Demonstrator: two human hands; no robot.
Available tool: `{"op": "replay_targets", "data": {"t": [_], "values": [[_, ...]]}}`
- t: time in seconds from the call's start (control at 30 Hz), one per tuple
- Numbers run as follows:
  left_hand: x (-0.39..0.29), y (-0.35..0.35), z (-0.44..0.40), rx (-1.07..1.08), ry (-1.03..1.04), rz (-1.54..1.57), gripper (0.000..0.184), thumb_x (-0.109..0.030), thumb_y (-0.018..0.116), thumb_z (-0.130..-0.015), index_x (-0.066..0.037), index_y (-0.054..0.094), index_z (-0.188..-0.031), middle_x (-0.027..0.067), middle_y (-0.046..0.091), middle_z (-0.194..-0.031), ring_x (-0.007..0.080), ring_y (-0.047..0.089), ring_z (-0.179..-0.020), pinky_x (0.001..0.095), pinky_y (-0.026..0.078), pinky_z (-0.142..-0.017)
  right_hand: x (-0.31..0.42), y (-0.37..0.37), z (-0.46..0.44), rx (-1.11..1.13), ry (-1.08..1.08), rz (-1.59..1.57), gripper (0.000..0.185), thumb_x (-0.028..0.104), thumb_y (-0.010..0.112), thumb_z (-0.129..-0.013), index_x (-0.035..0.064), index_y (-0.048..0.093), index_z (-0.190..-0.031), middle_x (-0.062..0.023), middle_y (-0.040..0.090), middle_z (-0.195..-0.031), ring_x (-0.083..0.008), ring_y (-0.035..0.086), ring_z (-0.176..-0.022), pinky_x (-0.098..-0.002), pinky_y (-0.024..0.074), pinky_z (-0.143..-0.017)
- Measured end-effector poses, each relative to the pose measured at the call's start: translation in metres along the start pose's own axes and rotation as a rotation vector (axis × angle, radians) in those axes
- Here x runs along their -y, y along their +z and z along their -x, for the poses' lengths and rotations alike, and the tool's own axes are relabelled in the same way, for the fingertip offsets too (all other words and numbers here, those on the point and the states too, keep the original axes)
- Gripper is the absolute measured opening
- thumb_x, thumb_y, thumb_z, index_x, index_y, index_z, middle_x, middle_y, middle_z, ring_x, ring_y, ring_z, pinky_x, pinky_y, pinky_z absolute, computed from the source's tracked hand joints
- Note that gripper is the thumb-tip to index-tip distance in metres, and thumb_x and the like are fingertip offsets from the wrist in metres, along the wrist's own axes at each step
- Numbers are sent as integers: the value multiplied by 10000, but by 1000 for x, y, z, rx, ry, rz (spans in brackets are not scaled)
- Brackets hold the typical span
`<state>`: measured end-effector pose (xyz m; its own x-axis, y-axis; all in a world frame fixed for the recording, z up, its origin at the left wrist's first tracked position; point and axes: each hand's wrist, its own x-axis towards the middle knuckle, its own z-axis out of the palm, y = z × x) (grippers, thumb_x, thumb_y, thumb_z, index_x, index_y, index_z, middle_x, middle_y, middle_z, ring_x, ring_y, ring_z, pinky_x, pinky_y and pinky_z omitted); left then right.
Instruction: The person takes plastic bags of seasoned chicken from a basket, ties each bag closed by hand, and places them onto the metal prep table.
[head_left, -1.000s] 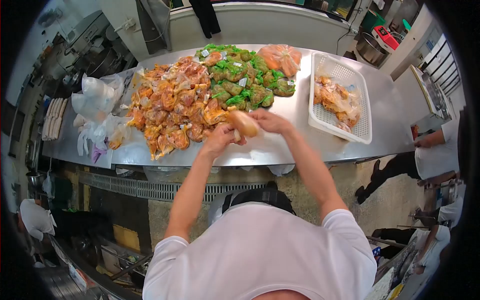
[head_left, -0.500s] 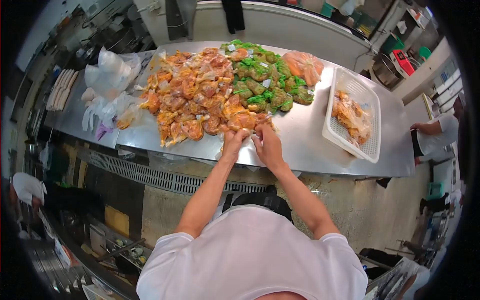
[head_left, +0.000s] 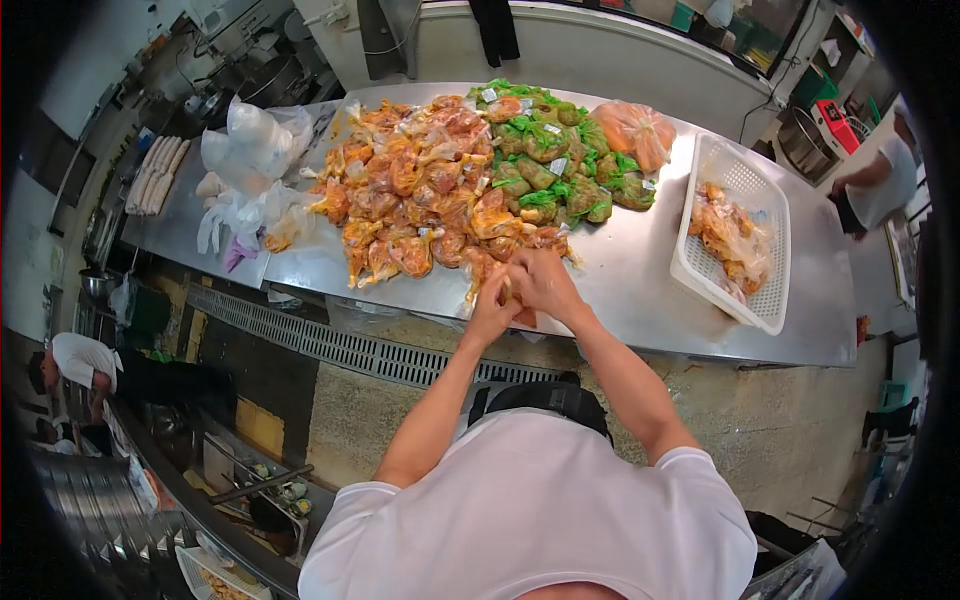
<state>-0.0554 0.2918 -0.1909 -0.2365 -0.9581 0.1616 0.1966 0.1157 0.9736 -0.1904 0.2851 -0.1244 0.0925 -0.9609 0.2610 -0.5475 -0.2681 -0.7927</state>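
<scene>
At the table's front edge my left hand (head_left: 493, 310) and my right hand (head_left: 545, 285) are close together, fingers pinched on a clear plastic bag of marinated chicken (head_left: 480, 268). The fingers partly hide this bag. Just beyond them lies a large pile of similar clear bags with orange-coated chicken pieces (head_left: 410, 190). Green-tied bags of darker meat (head_left: 545, 165) adjoin the pile on its right. A bigger bag with orange contents (head_left: 636, 133) sits behind those.
A white perforated basket (head_left: 683, 258) with bagged chicken stands on the steel table (head_left: 630, 285) at right. At left are loose plastic bags (head_left: 255, 145), a plastic glove (head_left: 212, 225) and long pale rolls (head_left: 158, 177). Other people work at far left (head_left: 90, 360) and far right (head_left: 880, 180).
My hands have drawn closer together, with the right one now over the left. The bag between them sits nearer the table edge. The whole view has shifted slightly.
</scene>
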Motion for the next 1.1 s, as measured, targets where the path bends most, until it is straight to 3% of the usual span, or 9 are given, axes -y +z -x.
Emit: {"op": "replay_targets", "data": {"t": [0.1, 0.13, 0.27, 0.37, 0.47, 0.57, 0.67, 0.9, 1.1], "values": [[-8, -19, 0, 263, -315, -264, 272, -52, 581, -738, -16, 628, -1003, 54, 632, -937, 141, 590, -858, 303, 480, -769, 7, -23, -3, -18, 20, -232, 123, 24, 499, -860, -22, 612, -873, -79, 570, -584, -146, 576, -489, -321, 473, -498], [-13, -18, -5, 281, -323, -327, 279, -56, 580, -736, -18, 627, -1008, 59, 632, -951, 145, 590, -860, 305, 480, -768, 9, -29, 2, -17, 76, -316, 113, 30, 516, -851, -24, 606, -893, -112, 585, -627, -203, 583, -528, -348, 475, -530], [-56, -40, -66, -177, 75, -468, 120, -7, 599, -745, -20, 611, -864, 42, 602, -848, 169, 588, -794, 310, 483, -751, -6, -64, 31, -126, 17, -227, 242, 90, 573, -860, -12, 557, -1079, -185, 631, -749, -334, 614, -642, -417, 489, -631], [-34, -60, -114, -574, 634, -1225, 411, -161, 622, -844, -30, 595, -1233, 180, 550, -1313, 340, 507, -1198, 430, 385, -1024, -25, -112, 62, -70, 140, -174, 303, 119, 587, -861, 7, 546, -1139, -193, 652, -769, -345, 639, -689, -429, 495, -654], [25, -110, -134, -84, 460, -1475, 542, -218, 615, -868, -20, 500, -1360, 208, 399, -1465, 388, 355, -1337, 447, 279, -1113, -56, -154, 103, -116, 248, -241, 313, 127, 580, -879, 18, 554, -1172, -160, 658, -745, -272, 650, -646, -387, 507, -613], [-10, -107, -167, 18, -7, -885, 448, -157, 610, -854, 66, 552, -1238, 223, 563, -1269, 361, 509, -1201, 421, 379, -1039, -87, -197, 154, -271, 411, -382, 303, 104, 572, -896, 2, 561, -1180, -101, 659, -758, -165, 630, -616, -310, 511, -570], [-43, -8, -184, -325, 362, -1146, 371, -112, 601, -849, 60, 586, -1177, 198, 615, -1163, 332, 564, -1108, 415, 413, -993, -121, -225, 195, -482, 528, -499, 247, 80, 551, -913, -13, 595, -1138, -58, 653, -787, -92, 589, -614, -245, 493, -555], [-19, 309, -166, 532, 412, -629, 288, -67, 596, -891, 14, 601, -1167, 102, 687, -1034, 208, 644, -913, 315, 490, -853, -127, -265, 234, -661, 584, -541, 228, 82, 534, -930, -24, 621, -1112, -37, 642, -787, -73, 573, -624, -229, 472, -561], [34, 497, -119, 699, -165, -112, 418, -209, 596, -941, 30, 497, -1271, 111, 664, -1022, 156, 641, -701, 254, 498, -577, -126, -257, 265, -734, 619, -659, 230, 81, 524, -933, -35, 627, -1102, -40, 639, -778, -76, 564, -612, -230, 476, -569]]}}
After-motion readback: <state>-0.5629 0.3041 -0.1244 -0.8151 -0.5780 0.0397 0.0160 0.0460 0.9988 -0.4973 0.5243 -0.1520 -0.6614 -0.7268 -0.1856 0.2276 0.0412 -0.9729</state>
